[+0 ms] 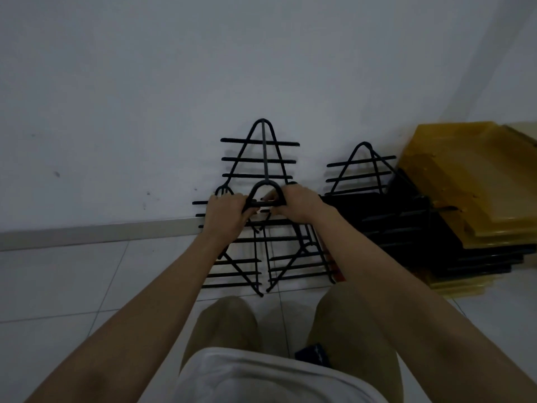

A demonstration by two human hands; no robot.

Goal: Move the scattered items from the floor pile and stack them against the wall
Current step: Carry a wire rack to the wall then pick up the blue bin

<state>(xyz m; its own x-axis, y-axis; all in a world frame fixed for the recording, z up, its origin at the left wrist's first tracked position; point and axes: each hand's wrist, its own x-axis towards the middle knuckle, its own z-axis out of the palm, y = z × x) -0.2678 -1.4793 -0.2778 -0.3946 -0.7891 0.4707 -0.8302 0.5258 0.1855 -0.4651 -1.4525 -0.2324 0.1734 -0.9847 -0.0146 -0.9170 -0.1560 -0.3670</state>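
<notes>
both hands gripping black wire rack, fingertips hidden

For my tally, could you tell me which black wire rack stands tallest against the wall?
The middle rack, directly above both hands; its peak rises higher than the right rack beside the yellow boards.

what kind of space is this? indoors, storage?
Probably a bare indoor room or storage corner: plain white wall, white tiled floor, black wire racks leaning on the wall, and stacked yellow and black panels at right.
</notes>
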